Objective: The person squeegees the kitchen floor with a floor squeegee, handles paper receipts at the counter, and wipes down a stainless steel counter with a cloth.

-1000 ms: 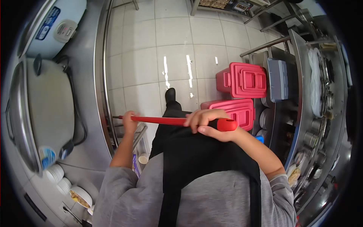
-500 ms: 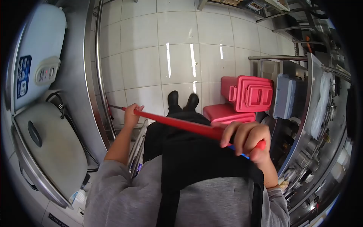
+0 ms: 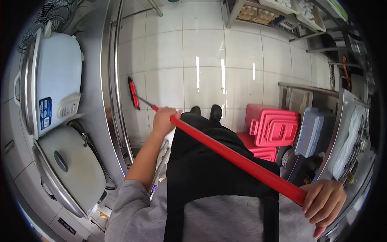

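Observation:
A long red pole (image 3: 234, 157) slants across my black apron from upper left to lower right. Near its narrow end, my left hand (image 3: 164, 121) is closed around the shaft. My right hand (image 3: 325, 203) wraps its thick end at the lower right, with the fingers curled over it. Beyond my left hand, a thin grey section leads to a red and black head (image 3: 133, 93) at the floor, beside the rail of the left counter.
Left, a steel counter (image 3: 94, 76) holds a light blue rice cooker (image 3: 60, 80) and another large cooker (image 3: 76, 161). Red lidded bins (image 3: 276, 125) and a grey-blue bin (image 3: 314, 131) stand right, beside a steel shelf. A rack with egg trays (image 3: 278, 6) stands at the back.
My right hand has moved right and down with the pole's thick end. My left hand has shifted right, and the pole's head has come into view. The camera view has shifted too.

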Demonstrator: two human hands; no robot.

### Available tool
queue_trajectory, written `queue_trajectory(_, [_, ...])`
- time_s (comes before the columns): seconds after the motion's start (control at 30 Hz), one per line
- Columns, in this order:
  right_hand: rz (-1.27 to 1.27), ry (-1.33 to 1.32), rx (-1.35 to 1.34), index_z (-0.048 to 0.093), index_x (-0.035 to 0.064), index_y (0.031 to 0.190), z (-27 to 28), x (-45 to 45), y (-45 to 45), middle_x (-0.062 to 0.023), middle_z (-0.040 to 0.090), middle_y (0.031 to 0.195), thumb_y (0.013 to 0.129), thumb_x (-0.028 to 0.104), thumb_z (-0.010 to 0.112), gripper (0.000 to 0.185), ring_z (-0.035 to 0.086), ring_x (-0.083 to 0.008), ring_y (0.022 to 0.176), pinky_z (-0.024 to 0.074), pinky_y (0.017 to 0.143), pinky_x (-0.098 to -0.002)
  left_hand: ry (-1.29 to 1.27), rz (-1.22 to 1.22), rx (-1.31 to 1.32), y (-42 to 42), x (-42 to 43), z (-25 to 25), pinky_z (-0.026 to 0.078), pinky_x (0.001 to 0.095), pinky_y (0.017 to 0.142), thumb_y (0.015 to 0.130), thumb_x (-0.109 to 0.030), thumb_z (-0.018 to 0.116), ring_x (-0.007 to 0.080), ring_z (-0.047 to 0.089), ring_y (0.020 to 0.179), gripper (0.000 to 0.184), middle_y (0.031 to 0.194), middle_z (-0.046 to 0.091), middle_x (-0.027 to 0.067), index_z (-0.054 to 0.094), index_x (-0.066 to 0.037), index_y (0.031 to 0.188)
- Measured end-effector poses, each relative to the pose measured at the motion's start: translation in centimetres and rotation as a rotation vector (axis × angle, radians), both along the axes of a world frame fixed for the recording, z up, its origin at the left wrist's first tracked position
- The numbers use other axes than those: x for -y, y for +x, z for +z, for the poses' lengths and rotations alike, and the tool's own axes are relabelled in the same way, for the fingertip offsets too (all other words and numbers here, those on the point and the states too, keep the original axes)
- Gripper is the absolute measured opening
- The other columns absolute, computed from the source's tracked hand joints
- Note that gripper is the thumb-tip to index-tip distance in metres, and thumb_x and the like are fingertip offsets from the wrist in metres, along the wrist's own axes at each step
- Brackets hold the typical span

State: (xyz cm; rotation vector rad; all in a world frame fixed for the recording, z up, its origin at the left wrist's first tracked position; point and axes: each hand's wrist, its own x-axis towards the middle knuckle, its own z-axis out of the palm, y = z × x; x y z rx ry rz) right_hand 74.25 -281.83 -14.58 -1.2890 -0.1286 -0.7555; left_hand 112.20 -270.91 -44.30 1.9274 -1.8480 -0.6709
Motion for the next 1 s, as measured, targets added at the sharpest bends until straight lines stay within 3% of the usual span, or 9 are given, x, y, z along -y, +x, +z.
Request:
queue_trajectory(0.13, [0.146, -0.191, -0.055, 0.062, 0.0119, 0.065, -3.0, 6.6, 4.3, -0.0007, 0.063, 0.066, 0.075, 0.022, 0.08, 0.023, 0.062, -0.0141, 0.069, 0.0458, 0.079, -0.032, -0.148, 0.205, -0.006, 6.3, 12.3, -0.4, 0.043, 0.0425, 0.063, 0.078, -0.013, 0.07, 0.033, 0.052, 0.066, 0.025, 0.065, 0.054, 0.0137, 0.054, -0.003, 0.062])
queue_trajectory(0.17, [-0.041, -0.153, -0.001, 0.063, 0.0051, 0.076, -4.9, 7.2, 6.9, -0.0075, 0.061, 0.07, 0.083, 0.009, 0.067, 0.009, 0.06, -0.0253, 0.069, 0.0479, 0.072, -0.0446, -0.267, 0.255, -0.048, 8.6, 15.6, -1.6, 0.048, 0.0399, 0.07, 0.077, -0.009, 0.071, 0.0317, 0.055, 0.071, 0.019, 0.076, 0.057, 0.0153, 0.056, -0.002, 0.068])
queue_trajectory(0.3, [-0.394, -0.243, -0.192, 0.054, 0.0058, 0.076, -16.2, 14.0, 19.9, -0.0069, 0.058, 0.082, 0.072, 0.008, 0.076, 0.022, 0.059, -0.0247, 0.08, 0.0471, 0.088, -0.0426, -0.394, 0.414, -0.056, 17.3, 28.5, -9.0, 0.048, 0.0363, 0.085, 0.079, -0.012, 0.071, 0.0309, 0.057, 0.089, 0.013, 0.1, 0.06, 0.0172, 0.061, -0.004, 0.081])
queue_trajectory(0.43, [-0.482, -0.286, -0.22, 0.053, 0.003, 0.077, -25.1, 21.6, 29.8, -0.0111, 0.059, 0.081, 0.078, -0.008, 0.061, 0.014, 0.059, -0.0288, 0.082, 0.0464, 0.088, -0.0448, -0.38, 0.39, 0.106, 21.0, 37.9, -14.8, 0.047, 0.0378, 0.086, 0.082, -0.02, 0.068, 0.0341, 0.056, 0.093, 0.017, 0.102, 0.058, 0.0182, 0.063, -0.004, 0.081])
queue_trajectory(0.53, [-0.614, -0.182, -0.137, 0.052, 0.0017, 0.079, -22.5, 26.0, 29.5, -0.0105, 0.059, 0.078, 0.081, -0.01, 0.058, 0.013, 0.059, -0.0268, 0.08, 0.0478, 0.082, -0.0432, -0.23, 0.22, 0.117, 20.7, 41.8, -11.4, 0.046, 0.0361, 0.089, 0.086, -0.031, 0.065, 0.0327, 0.057, 0.106, 0.023, 0.111, 0.06, 0.0152, 0.064, -0.009, 0.092])
queue_trajectory(0.57, [-0.698, -0.131, -0.111, 0.053, 0.003, 0.072, -21.9, 27.0, 28.9, -0.008, 0.058, 0.07, 0.077, -0.013, 0.061, 0.018, 0.059, -0.0222, 0.066, 0.0494, 0.07, -0.0356, -0.107, 0.319, 0.028, 19.1, 42.4, -10.3, 0.046, 0.0386, 0.081, 0.084, -0.027, 0.067, 0.0325, 0.057, 0.094, 0.02, 0.094, 0.062, 0.0133, 0.063, -0.007, 0.083])
queue_trajectory(0.67, [-0.814, -0.178, -0.371, 0.05, 0.0057, 0.065, -14.7, 26.4, 23.3, -0.0077, 0.058, 0.065, 0.084, 0.01, 0.06, 0.022, 0.054, -0.0203, 0.056, 0.0429, 0.055, -0.0315, -0.156, 0.112, -0.104, 14.3, 41.1, -7.6, 0.045, 0.041, 0.071, 0.079, -0.021, 0.069, 0.0323, 0.055, 0.08, 0.017, 0.076, 0.059, 0.0115, 0.061, -0.008, 0.073])
queue_trajectory(0.83, [-0.706, -0.273, 0.159, 0.048, 0.0191, 0.065, 0.2, 24.1, 13.0, 0.006, 0.045, 0.049, 0.089, 0.046, 0.056, 0.037, 0.04, -0.0081, 0.04, 0.0248, 0.044, -0.0241, -0.295, -0.176, -0.37, 1.0, 35.9, 4.8, 0.042, 0.0396, 0.061, 0.077, -0.023, 0.071, 0.0289, 0.054, 0.063, 0.025, 0.061, 0.055, 0.0072, 0.054, -0.009, 0.065])
queue_trajectory(1.0, [-0.54, -0.38, 0.308, 0.044, 0.0136, 0.067, 10.0, 22.5, 13.2, 0.008, 0.041, 0.051, 0.093, 0.034, 0.053, 0.034, 0.04, -0.0051, 0.041, 0.0372, 0.045, -0.0211, -0.378, -0.248, -0.537, -3.7, 34.4, 12.3, 0.043, 0.0367, 0.051, 0.075, -0.026, 0.075, 0.0252, 0.054, 0.049, 0.026, 0.05, 0.05, 0.0022, 0.054, -0.012, 0.083])
